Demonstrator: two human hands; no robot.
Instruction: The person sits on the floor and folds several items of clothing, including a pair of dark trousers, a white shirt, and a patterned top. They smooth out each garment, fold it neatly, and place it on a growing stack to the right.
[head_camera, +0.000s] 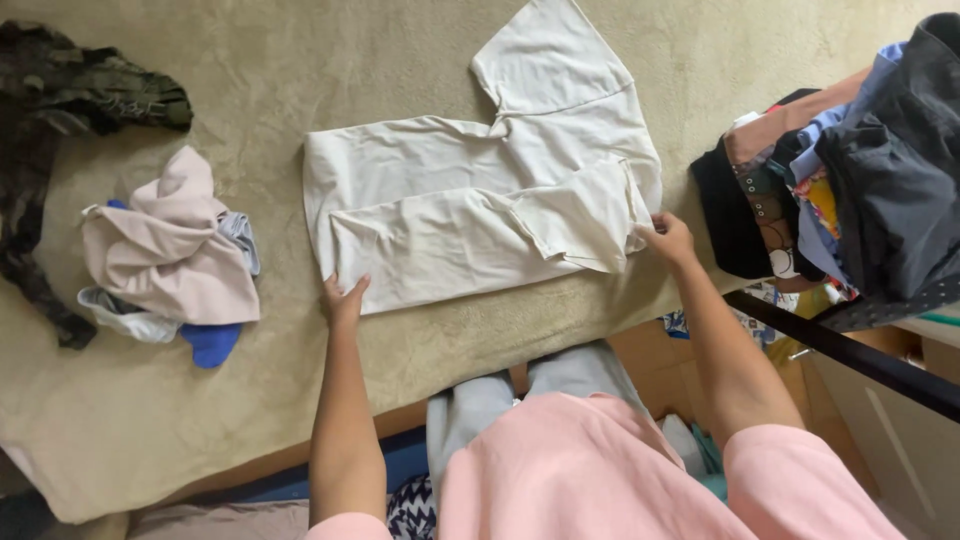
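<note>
Cream shirt (480, 200) on beige blanket (300, 90), left hand (343, 298) and right hand (668, 238) on its edges

A beige fleecy blanket (250, 90) covers the bed. On its far left lies a camouflage garment (60, 110), crumpled. Just beside it sits a small heap of clothes (170, 250), pale pink on top with a blue piece showing underneath. At the right, a pile of dark and patterned clothes (850, 180) rests above a black rail (850, 355).
</note>
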